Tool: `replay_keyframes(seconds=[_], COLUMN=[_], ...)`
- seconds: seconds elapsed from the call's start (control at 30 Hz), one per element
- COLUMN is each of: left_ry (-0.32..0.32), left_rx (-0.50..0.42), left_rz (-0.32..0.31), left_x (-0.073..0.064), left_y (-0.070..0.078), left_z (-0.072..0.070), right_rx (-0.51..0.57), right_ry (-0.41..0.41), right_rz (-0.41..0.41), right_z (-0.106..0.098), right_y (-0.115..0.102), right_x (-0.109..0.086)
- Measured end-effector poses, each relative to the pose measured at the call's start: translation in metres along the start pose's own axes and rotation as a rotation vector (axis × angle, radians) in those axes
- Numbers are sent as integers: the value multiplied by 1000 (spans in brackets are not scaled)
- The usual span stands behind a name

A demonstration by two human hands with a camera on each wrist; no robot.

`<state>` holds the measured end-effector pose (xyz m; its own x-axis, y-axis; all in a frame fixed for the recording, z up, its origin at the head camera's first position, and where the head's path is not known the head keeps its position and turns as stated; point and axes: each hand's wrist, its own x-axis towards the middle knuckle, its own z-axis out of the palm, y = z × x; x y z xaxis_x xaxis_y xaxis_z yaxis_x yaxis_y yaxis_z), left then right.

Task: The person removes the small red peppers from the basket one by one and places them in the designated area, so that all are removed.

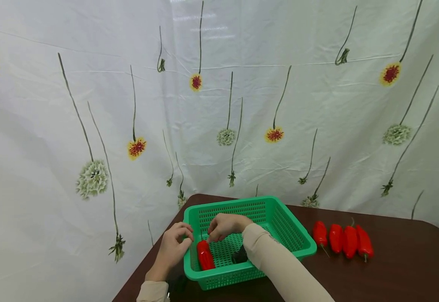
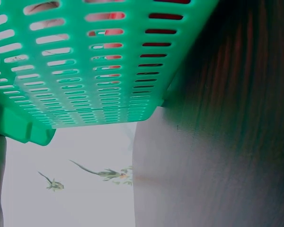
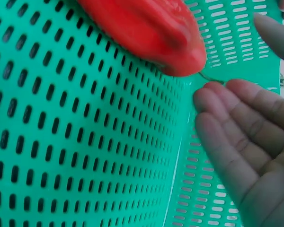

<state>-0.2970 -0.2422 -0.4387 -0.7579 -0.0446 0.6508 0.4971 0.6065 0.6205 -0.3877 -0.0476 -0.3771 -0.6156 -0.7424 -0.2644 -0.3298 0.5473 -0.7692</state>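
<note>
A red pepper (image 1: 205, 255) lies along the left side inside a green plastic basket (image 1: 302, 251). My right hand (image 1: 225, 226) is over the basket at the pepper's stem end. In the right wrist view, the thumb (image 3: 277, 40) stands apart from the loosely bent fingers, whose tips are right by the thin stem of the pepper (image 3: 151, 33). At the basket's left rim, my left hand (image 1: 174, 247) holds the edge between bent fingers and thumb. Most of that hand is outside the left wrist view, which looks along the slotted outer wall (image 2: 85, 71).
Several red peppers (image 1: 343, 240) lie side by side on the dark brown table (image 1: 404, 268), right of the basket. A pale floral curtain (image 1: 219, 105) hangs behind the table. A black device (image 1: 239, 255) shows under my right wrist, inside the basket's outline.
</note>
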Motion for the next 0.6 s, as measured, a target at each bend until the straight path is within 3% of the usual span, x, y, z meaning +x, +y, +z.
replay_keyframes(seconds=[0.27,0.6], left_ry=[10,6], left_rx=[0,-12], left_rz=[13,12], left_x=[0,1], left_y=[-2,-2], left_z=[-1,1], right_rx=[-28,22], right_ry=[-51,-119], right_rz=[16,44], right_z=[3,6], right_y=[5,7], right_x=[6,8])
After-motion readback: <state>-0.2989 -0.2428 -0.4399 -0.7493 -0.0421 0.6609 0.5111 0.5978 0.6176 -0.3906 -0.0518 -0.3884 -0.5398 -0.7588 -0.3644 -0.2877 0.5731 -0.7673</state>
